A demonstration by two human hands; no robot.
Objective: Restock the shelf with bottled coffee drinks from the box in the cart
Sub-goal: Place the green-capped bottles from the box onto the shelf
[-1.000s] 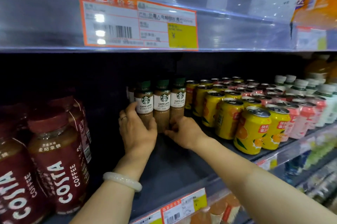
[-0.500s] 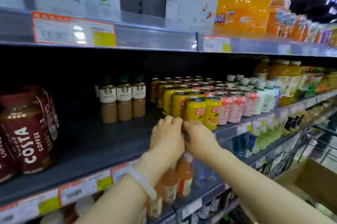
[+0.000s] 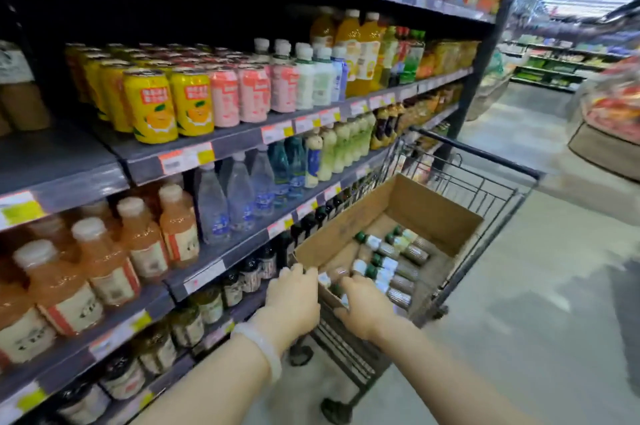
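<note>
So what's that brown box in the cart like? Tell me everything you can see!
The cardboard box is plain brown, open at the top, with tall, slightly bent walls. It sits tilted inside the black wire cart, beside the shelves. At its bottom lie several coffee bottles on their sides, with green caps and pale labels. The left hand rests at the box's near corner, and the right hand reaches over the near edge toward the closest bottles. Whether it grips one is unclear.

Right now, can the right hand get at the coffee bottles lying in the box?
Probably yes: the right hand is already over the open box, at the nearest coffee bottles, with nothing covering them.
</note>
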